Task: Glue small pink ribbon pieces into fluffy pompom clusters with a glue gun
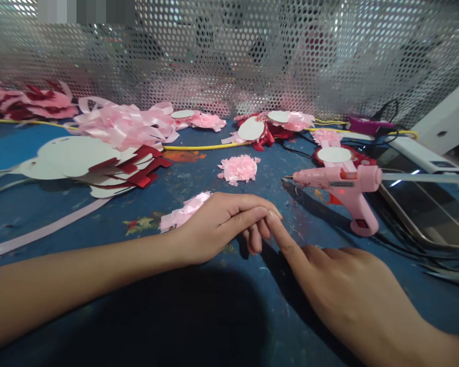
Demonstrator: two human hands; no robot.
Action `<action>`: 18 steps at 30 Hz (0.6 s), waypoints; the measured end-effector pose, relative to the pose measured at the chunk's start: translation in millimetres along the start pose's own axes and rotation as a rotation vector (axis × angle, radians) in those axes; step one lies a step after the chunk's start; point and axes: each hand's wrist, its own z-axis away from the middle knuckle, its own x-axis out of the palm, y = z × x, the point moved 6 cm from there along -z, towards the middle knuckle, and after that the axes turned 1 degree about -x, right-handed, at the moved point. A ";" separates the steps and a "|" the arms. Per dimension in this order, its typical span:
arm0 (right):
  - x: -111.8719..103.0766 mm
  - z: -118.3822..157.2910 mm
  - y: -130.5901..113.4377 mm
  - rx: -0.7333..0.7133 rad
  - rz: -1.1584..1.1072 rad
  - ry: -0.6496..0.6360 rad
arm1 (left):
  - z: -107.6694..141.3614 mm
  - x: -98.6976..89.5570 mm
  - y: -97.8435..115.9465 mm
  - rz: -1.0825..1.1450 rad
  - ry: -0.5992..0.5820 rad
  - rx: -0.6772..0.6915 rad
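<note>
My left hand (233, 219) is above the blue table, its thumb and index finger pressed together. The tip of my right index finger (279, 229) meets these fingertips. The other fingers of my right hand (348, 290) curl under, and its thumb is hidden. Anything between the fingertips is too small to make out. Partly behind my left wrist lies a strip of pink ribbon loops (187, 209). Beyond my hands sits a fluffy pink ribbon piece (238, 168). A pink glue gun (340, 181) stands at the right, nozzle pointing left, a glue stick in its back.
White card shapes with red pieces (99, 163) and a ribbon strip (53, 227) lie left. Pink ribbon loops (126, 122) and rosettes with white discs (251, 128) line the perforated metal screen (214, 56). A yellow cable (206, 147), phone (432, 193) and scissors (451, 278) are also here.
</note>
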 end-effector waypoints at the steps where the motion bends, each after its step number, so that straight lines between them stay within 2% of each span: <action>1: -0.7 0.2 -0.2 -0.003 -0.002 0.006 | 0.0 0.0 0.3 0.003 -0.006 0.002; 7: -3.1 1.3 -1.9 -0.033 -0.017 0.019 | 0.9 0.9 0.1 -0.030 -0.039 -0.027; 12: -2.1 -0.1 -0.8 -0.021 -0.009 0.014 | 0.5 0.7 1.6 0.030 -0.001 -0.012; 18: -1.3 0.8 -0.9 -0.021 -0.001 0.014 | 0.4 1.4 -0.5 0.044 -0.009 -0.021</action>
